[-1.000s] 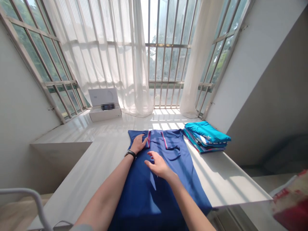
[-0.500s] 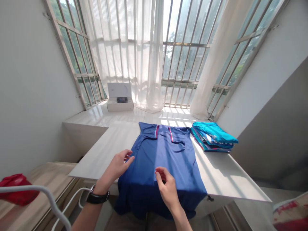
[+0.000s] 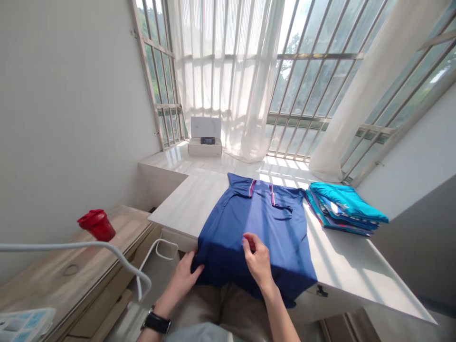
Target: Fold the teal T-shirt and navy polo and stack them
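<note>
A blue shirt (image 3: 231,228) with red-and-white striped trim lies spread on the white tabletop, its sleeves folded inward at the far end. The near part of the shirt drapes over the table's front edge. At its lower left edge, my left hand (image 3: 185,273), with a black watch on the wrist, grips the cloth between thumb and fingers. Over the middle of the shirt is my right hand (image 3: 259,261), fingers loosely bent and a small gap at the thumb, with nothing seen in it. Whether it touches the cloth I cannot tell.
A stack of folded clothes (image 3: 347,209), bright teal on top, sits right of the shirt. A white box (image 3: 204,149) with raised lid stands by the curtained window. At left are a red container (image 3: 98,225) on a wooden cabinet (image 3: 123,223) and a curved white tube (image 3: 117,254).
My left hand has moved down from beside the shirt onto its lower left edge and closed on it. My right hand stays over the shirt. The view has turned left.
</note>
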Demonstrator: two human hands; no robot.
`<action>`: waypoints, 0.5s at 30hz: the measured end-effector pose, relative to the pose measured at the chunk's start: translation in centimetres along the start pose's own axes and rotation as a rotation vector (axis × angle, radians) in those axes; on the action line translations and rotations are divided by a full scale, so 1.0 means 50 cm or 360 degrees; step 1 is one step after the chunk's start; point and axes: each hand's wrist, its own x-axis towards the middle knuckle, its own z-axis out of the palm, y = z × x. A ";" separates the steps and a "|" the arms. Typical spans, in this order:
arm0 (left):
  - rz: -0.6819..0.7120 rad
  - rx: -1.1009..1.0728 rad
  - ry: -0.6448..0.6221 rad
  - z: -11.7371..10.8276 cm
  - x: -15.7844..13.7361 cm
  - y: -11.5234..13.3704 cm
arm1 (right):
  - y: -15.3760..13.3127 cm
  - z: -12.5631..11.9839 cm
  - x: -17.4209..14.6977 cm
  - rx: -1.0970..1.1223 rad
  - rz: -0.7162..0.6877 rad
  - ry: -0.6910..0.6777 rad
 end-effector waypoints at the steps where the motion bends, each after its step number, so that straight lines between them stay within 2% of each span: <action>1: -0.0030 0.0034 -0.0031 0.003 0.000 0.001 | 0.000 0.000 0.001 0.0001 -0.0002 -0.0006; 5: -0.0143 0.0257 -0.0198 -0.024 -0.018 0.025 | 0.002 0.000 0.002 -0.0005 -0.0005 -0.0011; 9: -0.0231 0.0529 -0.0122 -0.090 -0.064 0.076 | 0.010 -0.002 0.000 -0.0010 0.0027 -0.0002; 12: -0.0163 0.0609 -0.0057 -0.131 -0.101 0.111 | 0.012 -0.004 0.009 0.0019 0.0087 -0.0053; 15: 0.0029 0.0620 -0.0248 -0.145 -0.124 0.130 | 0.000 0.003 0.057 0.0145 0.0168 -0.0213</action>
